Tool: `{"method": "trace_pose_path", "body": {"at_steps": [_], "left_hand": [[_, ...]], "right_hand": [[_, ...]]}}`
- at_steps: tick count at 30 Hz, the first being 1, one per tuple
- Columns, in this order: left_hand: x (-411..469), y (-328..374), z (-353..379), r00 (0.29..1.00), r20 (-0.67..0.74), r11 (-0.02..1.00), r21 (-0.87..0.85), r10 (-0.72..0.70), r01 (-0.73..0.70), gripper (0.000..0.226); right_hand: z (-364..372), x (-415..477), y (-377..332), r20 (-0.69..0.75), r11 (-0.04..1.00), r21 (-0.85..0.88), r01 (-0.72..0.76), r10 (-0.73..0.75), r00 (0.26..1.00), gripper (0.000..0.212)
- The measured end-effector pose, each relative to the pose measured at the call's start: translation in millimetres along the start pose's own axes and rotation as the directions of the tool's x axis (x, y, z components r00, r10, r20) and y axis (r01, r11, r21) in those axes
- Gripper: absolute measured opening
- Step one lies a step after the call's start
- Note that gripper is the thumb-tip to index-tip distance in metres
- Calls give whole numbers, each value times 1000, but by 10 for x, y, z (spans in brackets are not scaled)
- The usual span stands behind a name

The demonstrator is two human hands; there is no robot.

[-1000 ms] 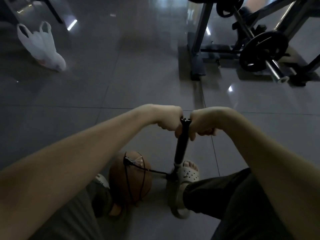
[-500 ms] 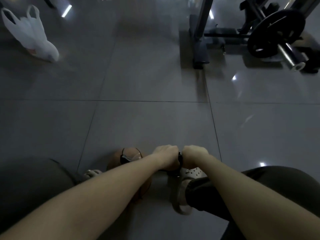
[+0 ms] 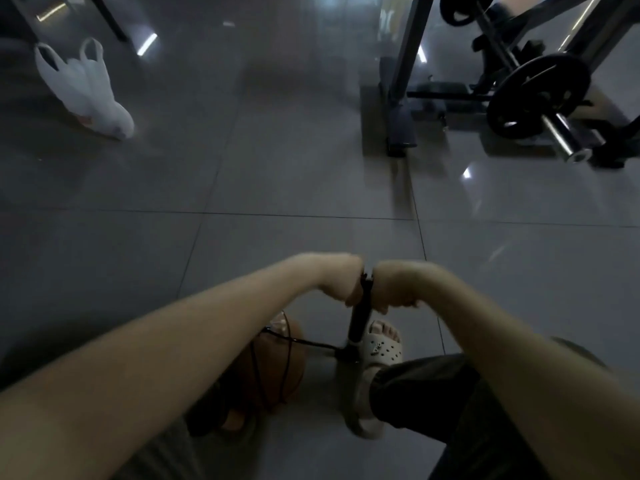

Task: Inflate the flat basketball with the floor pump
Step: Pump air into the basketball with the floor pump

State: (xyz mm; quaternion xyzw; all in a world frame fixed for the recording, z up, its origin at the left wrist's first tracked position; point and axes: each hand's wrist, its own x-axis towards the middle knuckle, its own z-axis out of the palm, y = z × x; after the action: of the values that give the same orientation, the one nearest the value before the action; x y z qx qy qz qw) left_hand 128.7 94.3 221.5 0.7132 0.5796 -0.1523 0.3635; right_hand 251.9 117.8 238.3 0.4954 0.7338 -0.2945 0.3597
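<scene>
A black floor pump (image 3: 358, 320) stands upright on the tiled floor. My left hand (image 3: 341, 280) grips the left side of its T-handle and my right hand (image 3: 393, 287) grips the right side; the handle itself is mostly hidden by my fists. My right foot in a pale clog (image 3: 375, 355) is at the pump's base. A thin black hose (image 3: 311, 344) runs left from the base to the orange-brown basketball (image 3: 277, 368), which sits on the floor partly hidden under my left forearm.
A white plastic bag (image 3: 86, 88) lies on the floor at the far left. A weight rack with a barbell and black plate (image 3: 536, 95) stands at the back right. My dark trouser leg (image 3: 450, 403) fills the lower right.
The pump handle went down with both hands half a second ago and has now come partway back up. The pump's barrel shows again below my fists.
</scene>
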Motion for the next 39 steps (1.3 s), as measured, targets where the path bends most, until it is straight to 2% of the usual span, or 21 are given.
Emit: {"method": "trace_pose_path", "body": {"at_steps": [3, 5, 10, 15, 20, 22, 25, 28, 31, 34, 37, 38, 39], "left_hand": [[229, -108, 599, 996, -84, 999, 5, -38, 38, 11], [346, -141, 882, 992, -118, 999, -2, -54, 54, 12], [467, -153, 1129, 995, -82, 998, -31, -61, 59, 28], [240, -104, 708, 998, -39, 998, 42, -40, 41, 14], [-266, 95, -469, 993, -110, 999, 21, 38, -36, 15], [-288, 95, -529, 995, -99, 1000, -1, 27, -28, 15], [-53, -29, 8, 999, -39, 1000, -9, 7, -7, 14], [238, -175, 590, 994, -98, 999, -25, -42, 40, 12], [414, -209, 911, 992, -106, 998, -35, -64, 61, 13], [459, -186, 1038, 993, -99, 997, -46, -65, 61, 23], [377, -161, 1016, 998, -51, 999, -34, -39, 37, 18], [343, -162, 942, 998, -49, 999, -11, -31, 30, 17], [292, -162, 833, 998, -60, 1000, 3, -26, 26, 15]], "right_hand": [[523, 474, 35, -36, 998, -57, -14, 12, 999, 25], [733, 610, 70, -53, 998, -60, -17, 14, 998, 25], [907, 656, 88, -67, 998, -40, -52, 49, 997, 15], [558, 372, 14, 54, 999, 1, -33, 33, 998, 14], [-438, -280, 65, -54, 991, 130, 32, -26, 998, 8], [-486, -298, 49, -72, 993, 111, 36, -28, 997, 7], [-15, 72, -21, -18, 1000, 18, 2, -2, 1000, 7], [506, 584, 8, -35, 999, -36, -19, 17, 999, 21], [753, 743, 51, -51, 999, -27, -32, 30, 998, 15], [854, 764, 78, -70, 998, 5, -58, 58, 996, 14], [892, 702, 30, 10, 999, -6, -52, 52, 999, 33], [825, 639, 10, 19, 999, -7, -52, 52, 998, 32], [703, 554, -2, 24, 999, -3, -54, 54, 998, 24]]}}
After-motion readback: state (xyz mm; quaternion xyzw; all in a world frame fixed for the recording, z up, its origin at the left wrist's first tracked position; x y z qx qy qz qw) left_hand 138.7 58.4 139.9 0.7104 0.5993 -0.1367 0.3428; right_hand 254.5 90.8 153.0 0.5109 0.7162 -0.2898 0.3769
